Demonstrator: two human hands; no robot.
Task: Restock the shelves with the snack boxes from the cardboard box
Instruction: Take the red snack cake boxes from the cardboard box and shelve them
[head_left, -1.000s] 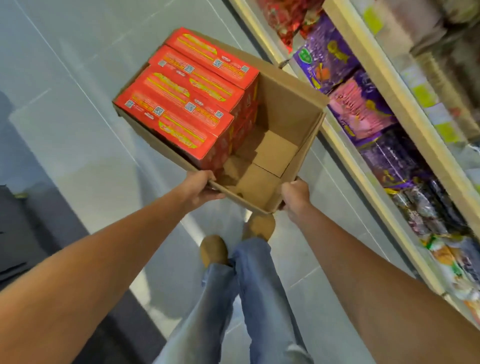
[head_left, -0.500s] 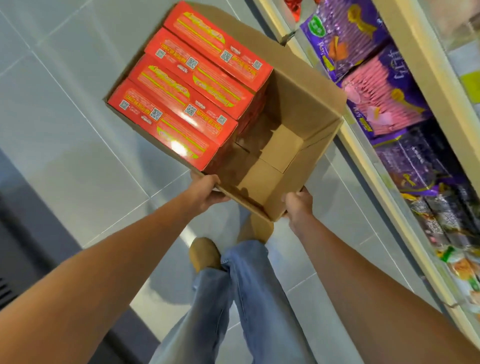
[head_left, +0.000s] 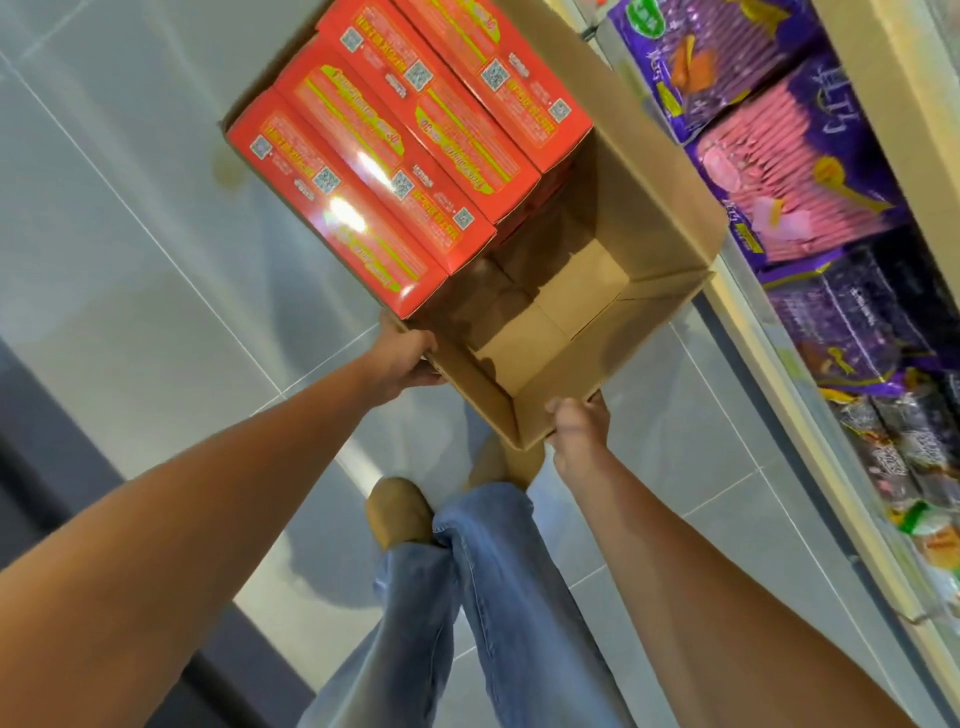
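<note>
A person holds an open cardboard box (head_left: 641, 179) out in front of them, above a pale tiled floor (head_left: 130, 270). The left hand (head_left: 404, 361) grips the box at the near left part of its rim; its fingers are curled round the edge, and their tips go under the box, out of sight. The right hand (head_left: 579, 428) grips the nearest corner of the box, with the thumb lying up against the outer wall and the other fingers curled underneath, so how they lie there cannot be told.

Inside the box, red snack boxes (head_left: 395, 156) fill the far left half. Four lie side by side on top, touching one another, with their long printed faces up and light glaring off the nearest one. More red shows beneath them. The near right half of the box is bare, down to the folded flaps of its bottom.

Just to the right of the box stand the shelves (head_left: 883, 93), their lower edge close beside the box's right wall. Purple and pink snack bags (head_left: 810, 171) lie packed in a row there, with darker bags further along.

Below the box, blue jeans (head_left: 483, 597) and a tan shoe (head_left: 397, 512) show on the floor.
</note>
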